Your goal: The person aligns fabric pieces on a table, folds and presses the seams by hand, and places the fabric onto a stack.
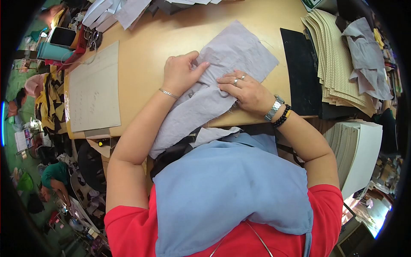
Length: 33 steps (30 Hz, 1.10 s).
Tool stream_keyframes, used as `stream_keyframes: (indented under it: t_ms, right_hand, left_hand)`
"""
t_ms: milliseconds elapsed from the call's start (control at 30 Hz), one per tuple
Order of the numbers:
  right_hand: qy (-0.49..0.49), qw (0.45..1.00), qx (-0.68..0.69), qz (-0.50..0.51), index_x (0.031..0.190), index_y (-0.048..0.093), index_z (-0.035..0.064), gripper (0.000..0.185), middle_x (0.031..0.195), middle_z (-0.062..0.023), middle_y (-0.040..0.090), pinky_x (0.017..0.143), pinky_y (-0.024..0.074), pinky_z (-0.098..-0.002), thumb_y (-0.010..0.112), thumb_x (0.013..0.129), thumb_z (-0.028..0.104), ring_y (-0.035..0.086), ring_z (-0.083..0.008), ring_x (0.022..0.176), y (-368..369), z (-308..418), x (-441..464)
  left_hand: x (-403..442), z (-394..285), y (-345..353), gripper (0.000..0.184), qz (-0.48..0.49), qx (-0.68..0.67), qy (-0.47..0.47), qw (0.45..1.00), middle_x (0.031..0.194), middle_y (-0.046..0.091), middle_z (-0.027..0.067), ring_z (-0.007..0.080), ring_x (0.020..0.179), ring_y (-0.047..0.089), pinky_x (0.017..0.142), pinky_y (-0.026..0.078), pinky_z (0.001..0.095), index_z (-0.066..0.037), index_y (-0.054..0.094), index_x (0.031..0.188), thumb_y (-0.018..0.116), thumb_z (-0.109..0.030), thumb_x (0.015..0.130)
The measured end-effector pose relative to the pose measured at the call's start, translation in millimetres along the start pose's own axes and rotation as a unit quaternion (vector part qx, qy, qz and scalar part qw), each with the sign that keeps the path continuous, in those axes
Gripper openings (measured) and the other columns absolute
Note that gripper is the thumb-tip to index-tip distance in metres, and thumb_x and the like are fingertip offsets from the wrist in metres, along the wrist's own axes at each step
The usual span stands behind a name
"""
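Observation:
A pale grey-lilac piece of fabric [238,47] lies creased on the table, its lower part hanging over the front edge towards my lap. My left hand [182,73] has its thumb and curled fingers closed at the fabric's left side, gathering a fold. On the right side, my right hand [248,92] grips the same fabric with bent fingers, the tips pressed into a crease. Loose threads fray along the fabric's lower right edge. What lies under the fingertips of both hands is hidden.
A white sheet with faint writing [95,88] lies on the table's left. To the right are a black sheet [301,70], stacked cream textured sheets [338,60] and more grey fabric [365,58]. Papers or cloths [112,13] sit at the far edge. A person in green [55,174] bends over at left.

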State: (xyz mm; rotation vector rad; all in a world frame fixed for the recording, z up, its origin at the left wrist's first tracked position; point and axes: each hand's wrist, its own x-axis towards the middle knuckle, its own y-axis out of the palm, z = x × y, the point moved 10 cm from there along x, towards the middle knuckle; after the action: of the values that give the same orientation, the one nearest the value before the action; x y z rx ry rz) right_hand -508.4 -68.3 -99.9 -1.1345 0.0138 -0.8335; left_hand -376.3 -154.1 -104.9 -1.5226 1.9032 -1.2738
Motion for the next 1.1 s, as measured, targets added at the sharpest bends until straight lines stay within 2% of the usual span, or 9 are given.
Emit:
stream_keyframes:
  t_ms: [100,200,300,400,533,633,733,833,1100]
  right_hand:
    - [0.01,1.0,-0.005,0.023,0.115,0.059,0.0041,0.044,0.125,-0.0107,0.059,0.105,0.0403,-0.0456,0.066,0.072,0.003,0.054,-0.029,0.118,-0.7,4.4,1.3]
    - [0.027,0.999,0.014,0.038,0.119,0.055,0.0053,0.054,0.128,-0.0122,0.056,0.107,0.0368,-0.0477,0.071,0.068,0.013,0.051,-0.0305,0.122,-2.6,6.3,4.7]
    - [0.034,0.998,-0.008,0.045,0.12,0.053,0.0038,0.064,0.124,-0.0142,0.056,0.106,0.0364,-0.0445,0.076,0.07,0.035,0.051,-0.0341,0.118,-9.9,7.7,1.9]
    - [0.067,0.996,0.057,0.016,0.125,0.05,0.0032,0.08,0.125,-0.0158,0.056,0.106,0.036,-0.0458,0.077,0.068,0.053,0.05,-0.0367,0.12,-22.5,-3.9,-1.6]
    - [0.074,0.996,-0.027,0.047,0.135,0.047,0.0034,0.097,0.127,-0.0171,0.055,0.107,0.0349,-0.0484,0.065,0.069,0.072,0.047,-0.0382,0.123,-19.6,-27.4,-12.3]
    - [0.081,0.992,-0.073,0.064,0.134,0.051,0.0085,0.093,0.129,-0.0171,0.053,0.103,0.0356,-0.0522,0.063,0.069,0.074,0.046,-0.0378,0.123,-18.9,-17.5,-3.8]
    - [0.091,0.98,-0.149,0.094,0.131,0.055,0.0153,0.087,0.133,-0.0148,0.05,0.098,0.0323,-0.0644,0.06,0.069,0.077,0.047,-0.0357,0.124,-13.1,-1.9,-1.8]
    - [0.116,0.973,-0.171,0.107,0.136,0.052,0.0174,0.091,0.136,-0.0163,0.046,0.098,0.0321,-0.064,0.062,0.068,0.077,0.044,-0.0346,0.128,-10.3,-3.1,-6.2]
    - [0.223,0.937,-0.25,0.095,0.14,0.047,0.0142,0.093,0.145,-0.0127,0.044,0.099,0.0299,-0.0684,0.06,0.071,0.076,0.041,-0.0332,0.134,-48.1,-67.5,-24.4]
  left_hand:
    - [1.8,5.4,0.1,0.032,0.0,-0.009,-0.074,0.997,0.077,0.065,0.0078,0.0236,0.064,0.062,0.06,0.046,0.0346,-0.01,0.064,0.095,0.076,-0.035,0.079]
    - [-13.2,-49.2,-28.4,0.036,-0.175,0.16,0.153,0.959,0.098,0.065,0.0018,0.0172,0.084,0.062,0.078,0.044,0.033,-0.017,0.063,0.111,0.075,-0.031,0.08]
    - [-42.4,-62.7,0.3,0.031,-0.024,0.086,0.266,0.96,0.106,0.062,-0.0038,0.0126,0.094,0.058,0.088,0.038,0.0336,-0.021,0.065,0.111,0.072,-0.027,0.081]
    - [-56.0,-53.5,2.1,0.027,0.016,0.1,0.275,0.956,0.099,0.061,-0.0079,0.0106,0.088,0.058,0.086,0.039,0.0337,-0.025,0.066,0.109,0.067,-0.022,0.082]
    - [-66.5,-52.8,-6.1,0.027,0.054,0.184,0.298,0.935,0.097,0.06,-0.0088,0.0084,0.086,0.058,0.088,0.039,0.0367,-0.029,0.068,0.109,0.063,-0.02,0.084]
    - [-67.1,-58.1,-4.2,0.029,0.088,0.174,0.296,0.935,0.11,0.061,-0.0087,0.0097,0.096,0.059,0.096,0.037,0.0415,-0.028,0.067,0.114,0.059,-0.02,0.087]
    - [-70.3,-58.9,7.9,0.029,0.097,0.166,0.336,0.922,0.129,0.058,-0.0093,0.0123,0.114,0.057,0.108,0.03,0.0477,-0.025,0.064,0.117,0.053,-0.021,0.09]
    - [-68.6,-53.9,15.4,0.028,0.15,0.152,0.311,0.926,0.139,0.053,-0.0107,0.0127,0.128,0.05,0.114,0.021,0.0537,-0.024,0.062,0.119,0.048,-0.021,0.094]
    - [-69.8,-48.5,17.4,0.023,0.154,0.167,0.31,0.923,0.134,0.058,-0.0115,0.0102,0.127,0.051,0.116,0.012,0.0566,-0.025,0.062,0.115,0.05,-0.025,0.096]
